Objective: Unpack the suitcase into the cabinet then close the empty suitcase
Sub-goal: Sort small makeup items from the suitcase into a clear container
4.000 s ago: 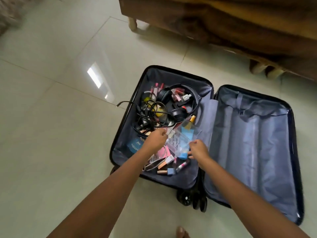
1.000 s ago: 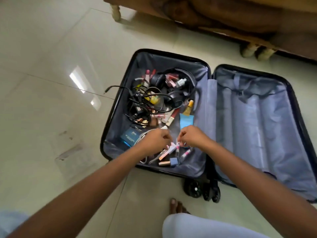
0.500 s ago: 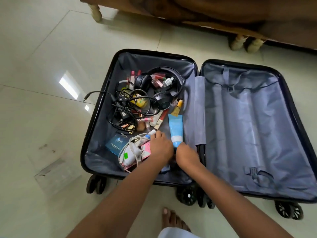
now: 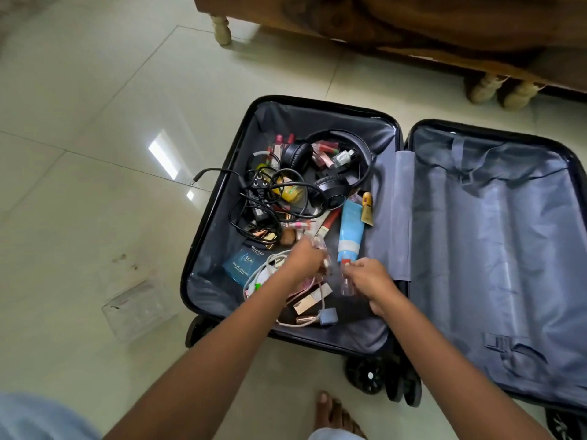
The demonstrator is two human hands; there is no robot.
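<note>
The suitcase (image 4: 320, 104) lies open and flat on the tiled floor, its packed half at nine o'clock of the hinge and its bare lined half at three o'clock. By my reading the unpacking has scarcely begun, since the packed half is crowded: black headphones (image 4: 330, 192) at twelve o'clock, tangled black cables (image 4: 254, 198) at ten, a blue box (image 4: 246, 260) at seven, a blue tube (image 4: 351, 230) at three with a small yellow tube (image 4: 367, 208) just beside it, a white cable (image 4: 266, 268) and loose cosmetics towards six. Both hands work at the five o'clock part of that half. The left hand (image 4: 301, 260) has its fingers curled on what looks like a small clear item (image 4: 316, 246), too blurred to name; the right hand (image 4: 370, 279) pinches a small bottle (image 4: 346, 282) with a red cap. A clear organiser (image 4: 136, 308) lies on the floor at eight o'clock of the case, apart from it. Wooden furniture (image 4: 413, 20) stands at twelve o'clock; whether it is the cabinet I cannot tell. Nearly everything remains to be carried over, and closing the case comes last
</note>
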